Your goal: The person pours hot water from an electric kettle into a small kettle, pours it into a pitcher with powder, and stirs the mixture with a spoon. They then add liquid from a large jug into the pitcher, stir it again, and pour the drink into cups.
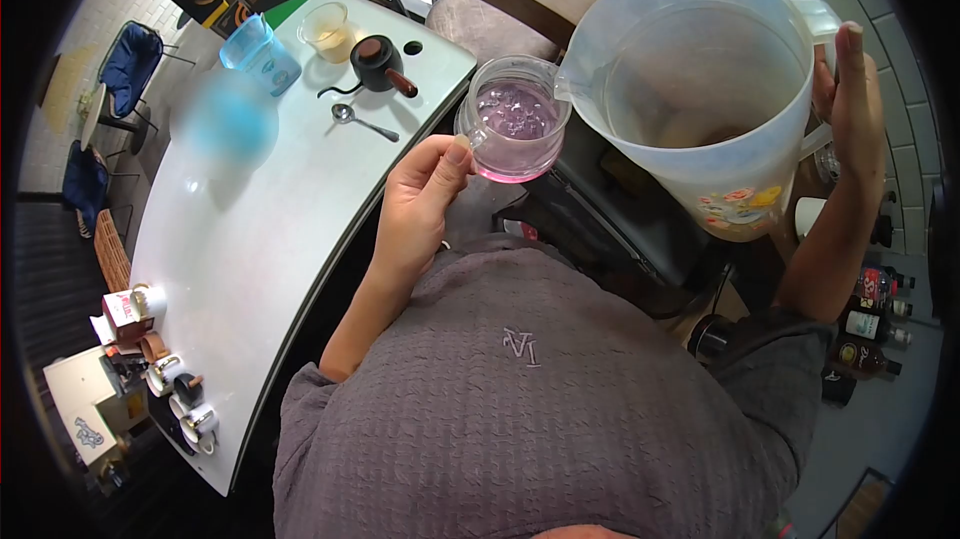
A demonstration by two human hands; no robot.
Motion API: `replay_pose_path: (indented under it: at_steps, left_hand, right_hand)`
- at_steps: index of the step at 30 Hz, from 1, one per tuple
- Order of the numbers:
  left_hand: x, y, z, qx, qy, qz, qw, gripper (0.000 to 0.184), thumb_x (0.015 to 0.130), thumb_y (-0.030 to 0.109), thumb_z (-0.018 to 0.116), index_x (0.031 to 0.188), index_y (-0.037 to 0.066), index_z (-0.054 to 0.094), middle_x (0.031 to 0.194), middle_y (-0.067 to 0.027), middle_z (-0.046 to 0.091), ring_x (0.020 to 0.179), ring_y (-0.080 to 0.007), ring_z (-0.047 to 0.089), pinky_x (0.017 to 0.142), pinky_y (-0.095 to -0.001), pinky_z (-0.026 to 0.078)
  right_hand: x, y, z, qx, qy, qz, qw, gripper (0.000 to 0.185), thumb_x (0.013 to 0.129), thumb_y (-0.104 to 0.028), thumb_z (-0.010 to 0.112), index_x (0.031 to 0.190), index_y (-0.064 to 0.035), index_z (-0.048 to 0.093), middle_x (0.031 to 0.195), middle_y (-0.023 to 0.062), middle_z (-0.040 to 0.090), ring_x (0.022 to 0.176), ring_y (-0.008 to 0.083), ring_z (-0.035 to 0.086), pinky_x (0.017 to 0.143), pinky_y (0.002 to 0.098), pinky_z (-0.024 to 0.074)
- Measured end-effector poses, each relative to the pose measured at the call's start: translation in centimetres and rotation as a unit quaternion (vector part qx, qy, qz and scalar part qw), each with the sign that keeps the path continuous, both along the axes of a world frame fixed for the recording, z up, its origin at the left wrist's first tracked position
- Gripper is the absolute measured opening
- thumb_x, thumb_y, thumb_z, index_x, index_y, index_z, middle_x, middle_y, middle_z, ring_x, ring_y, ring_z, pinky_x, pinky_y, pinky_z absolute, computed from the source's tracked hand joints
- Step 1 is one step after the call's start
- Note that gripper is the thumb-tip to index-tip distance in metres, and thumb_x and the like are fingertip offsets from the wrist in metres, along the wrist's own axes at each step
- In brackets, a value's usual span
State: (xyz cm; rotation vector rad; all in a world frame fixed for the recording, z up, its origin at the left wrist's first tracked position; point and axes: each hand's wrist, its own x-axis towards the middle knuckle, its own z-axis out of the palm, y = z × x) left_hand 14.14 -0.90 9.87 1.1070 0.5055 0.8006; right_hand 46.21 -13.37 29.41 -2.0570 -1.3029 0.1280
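Honestly, the pinkish liquid [517, 111] could get spilled if the glass mug [520, 161] pinched in the left grip [420, 187] gets bumped by the adjacent spout [568, 88] of the pitcher [690, 89] held in the right grip [856, 109].

I could pass over the middle of the white tabletop [275, 239], but the spoon [365, 122] and black kettle [372, 64] obstruct its farther end. The glass mug [515, 144] and large pitcher [690, 99] crowd the space before me.

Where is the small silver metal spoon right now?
Head view, left of centre: the spoon lies on the long white table, just below the round black kettle.
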Motion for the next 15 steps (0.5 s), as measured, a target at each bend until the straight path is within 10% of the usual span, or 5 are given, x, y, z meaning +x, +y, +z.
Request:
replay_pose_path:
  at_steps: [15]
  left_hand:
    - [2.7,0.7,0.0,0.002,-0.019,-0.019,1.0,0.021,0.098,0.024,0.053,0.087,0.006,0.056,0.07,0.0056,0.042,0.058,-0.0035,0.032,0.053,-0.0209,0.025]
  right_hand:
    - [6.3,-3.7,-3.5,0.376,0.268,-0.123,0.879,0.059,0.093,-0.064,0.04,0.064,-0.0118,0.042,0.053,-0.0063,0.029,0.044,0.0052,0.025,0.042,0.0216,0.0197]
